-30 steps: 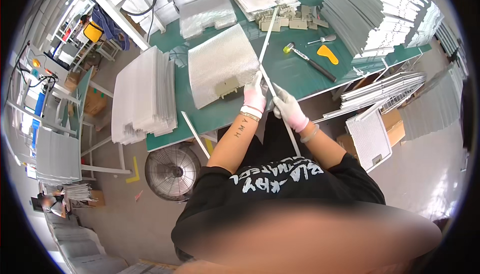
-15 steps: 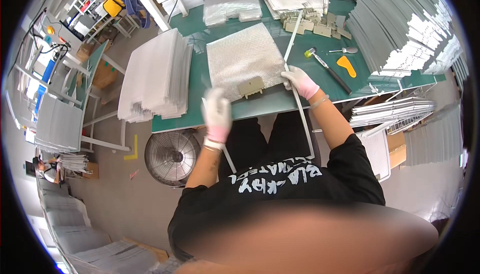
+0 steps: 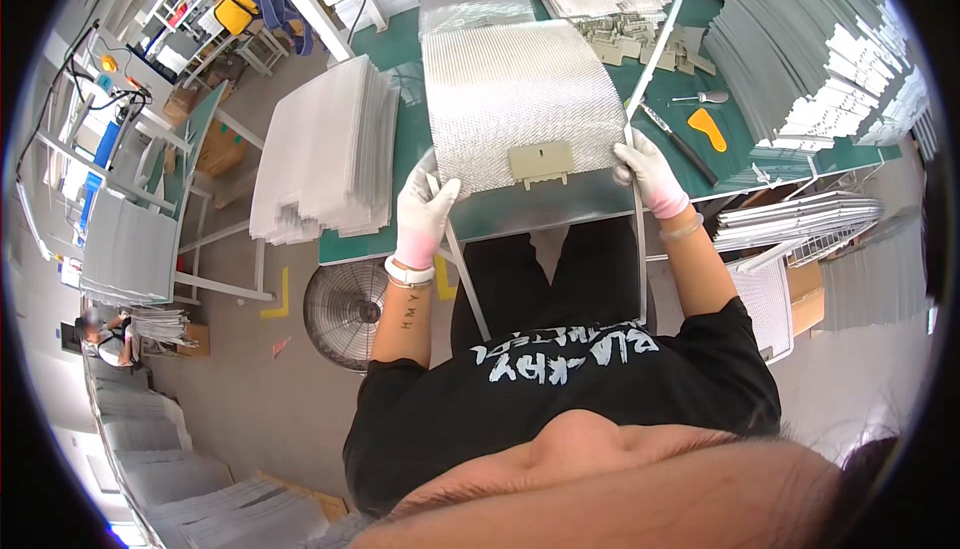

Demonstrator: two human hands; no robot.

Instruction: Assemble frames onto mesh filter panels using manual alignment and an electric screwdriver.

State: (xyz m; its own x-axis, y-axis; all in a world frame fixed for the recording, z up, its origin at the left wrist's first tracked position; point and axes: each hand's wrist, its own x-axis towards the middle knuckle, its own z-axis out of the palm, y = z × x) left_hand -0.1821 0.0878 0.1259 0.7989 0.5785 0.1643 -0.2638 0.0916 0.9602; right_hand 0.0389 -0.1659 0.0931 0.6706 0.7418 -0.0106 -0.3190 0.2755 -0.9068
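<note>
Frame work looking early on: mesh panel (image 3: 520, 99) flat on the green bench (image 3: 400, 219), left hand (image 3: 424, 211) closed around one thin metal rail (image 3: 462, 279) at its near-left corner, right hand (image 3: 648, 171) clamped on another rail (image 3: 638, 239), neither yet seated along the edges.

Cardboard boxes (image 3: 215, 149) in plain brown are seen on the floor under the side bench at the left. Another brown cardboard box (image 3: 805, 284) is set below the green table's right end. Labels, signs and screens cannot be made out.
</note>
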